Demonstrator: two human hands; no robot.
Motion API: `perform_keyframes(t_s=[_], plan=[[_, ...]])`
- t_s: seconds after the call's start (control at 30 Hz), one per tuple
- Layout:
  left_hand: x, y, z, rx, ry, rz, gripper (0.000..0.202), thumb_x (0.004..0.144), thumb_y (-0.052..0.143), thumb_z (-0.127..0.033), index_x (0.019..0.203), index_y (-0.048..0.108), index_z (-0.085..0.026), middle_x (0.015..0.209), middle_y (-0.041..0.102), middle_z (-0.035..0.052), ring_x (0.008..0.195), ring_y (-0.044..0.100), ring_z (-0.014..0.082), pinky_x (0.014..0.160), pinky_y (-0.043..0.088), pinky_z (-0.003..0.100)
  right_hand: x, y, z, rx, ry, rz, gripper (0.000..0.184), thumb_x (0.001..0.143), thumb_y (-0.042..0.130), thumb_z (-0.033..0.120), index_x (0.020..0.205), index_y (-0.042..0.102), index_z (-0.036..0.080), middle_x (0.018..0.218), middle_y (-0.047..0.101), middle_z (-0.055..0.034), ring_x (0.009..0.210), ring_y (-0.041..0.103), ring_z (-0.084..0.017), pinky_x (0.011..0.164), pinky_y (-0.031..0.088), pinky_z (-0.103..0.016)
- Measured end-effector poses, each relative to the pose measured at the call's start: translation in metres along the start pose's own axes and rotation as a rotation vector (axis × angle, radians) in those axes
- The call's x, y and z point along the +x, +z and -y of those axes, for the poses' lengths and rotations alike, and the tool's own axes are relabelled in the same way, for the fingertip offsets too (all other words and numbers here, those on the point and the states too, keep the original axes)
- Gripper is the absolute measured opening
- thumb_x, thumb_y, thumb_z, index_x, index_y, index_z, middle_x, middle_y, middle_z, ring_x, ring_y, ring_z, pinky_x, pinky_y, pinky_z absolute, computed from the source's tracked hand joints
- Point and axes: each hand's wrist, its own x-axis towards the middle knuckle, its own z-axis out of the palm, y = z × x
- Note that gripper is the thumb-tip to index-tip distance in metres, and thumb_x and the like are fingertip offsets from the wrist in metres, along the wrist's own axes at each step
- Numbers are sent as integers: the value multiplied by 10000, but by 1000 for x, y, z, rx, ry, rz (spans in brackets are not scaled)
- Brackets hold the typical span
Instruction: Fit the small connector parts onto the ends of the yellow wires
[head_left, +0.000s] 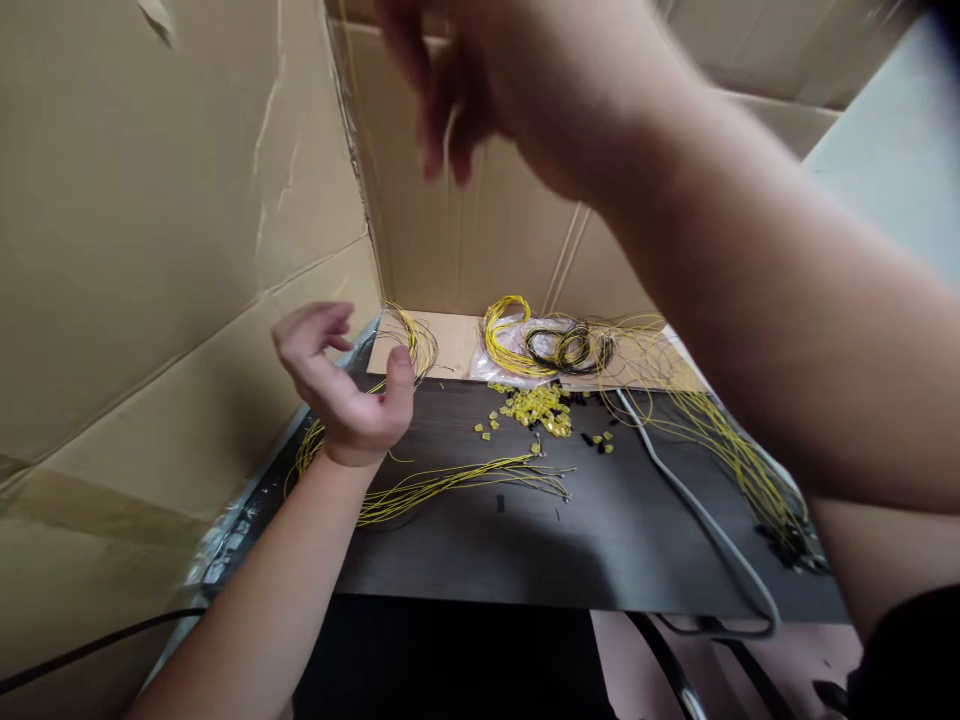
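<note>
My left hand (pixel 349 385) is raised over the left side of the dark table, thumb apart from the loosely curled fingers, with nothing between them. High and close to the camera is my right hand (pixel 480 85); motion smears its fingers, and whether they hold anything is unclear. A bundle of yellow wires (pixel 465 478) lies on the table below and right of my left hand, its tipped ends pointing right. Beyond it sits a pile of small yellow plastic pieces (pixel 541 408), with a few black pieces (pixel 587 438) beside it.
Coiled yellow wire (pixel 499 340) and coiled black wire (pixel 574 348) lie at the back on clear plastic and a cardboard strip (pixel 450 345). More yellow wires (pixel 720 450) trail down the right. A grey cable (pixel 690 495) crosses the dark table (pixel 600 560). Cardboard walls (pixel 150 200) stand left and behind.
</note>
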Motion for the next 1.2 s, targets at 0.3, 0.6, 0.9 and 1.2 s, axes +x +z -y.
perform_keyframes(t_s=[0.3, 0.6, 0.9, 1.2], plan=[[11, 15, -12, 47, 232, 283, 226, 909, 601, -372, 1071, 578, -217, 1069, 625, 87, 1003, 584, 236, 907, 461, 411, -87, 37, -23, -125, 49, 305, 440, 992, 488, 391, 633, 488, 138, 568, 359, 67, 546, 321, -39, 535, 257, -204], [-3, 25, 11, 143, 264, 426, 250, 950, 556, -365, 833, 705, -203, 693, 584, 37, 676, 528, 168, 633, 406, 299, -149, -3, -43, -391, 451, -36, 433, 974, 463, 393, 596, 443, 181, 521, 374, 45, 509, 334, -84, 529, 238, -263], [-2, 20, -1, 206, 9, 679, 261, 949, 553, -415, 948, 782, -290, 766, 758, 14, 659, 662, 157, 575, 400, 288, -227, -31, -108, -505, 732, -281, 422, 939, 457, 423, 583, 473, 196, 501, 449, 24, 502, 416, -118, 521, 277, -264], [16, 16, 22, 9, -554, 948, 329, 907, 540, -468, 897, 748, -213, 670, 733, 33, 501, 634, 159, 504, 457, 267, -258, 57, -104, -196, 562, 58, 443, 994, 398, 441, 748, 653, 175, 718, 676, -38, 674, 626, -162, 637, 444, -273]])
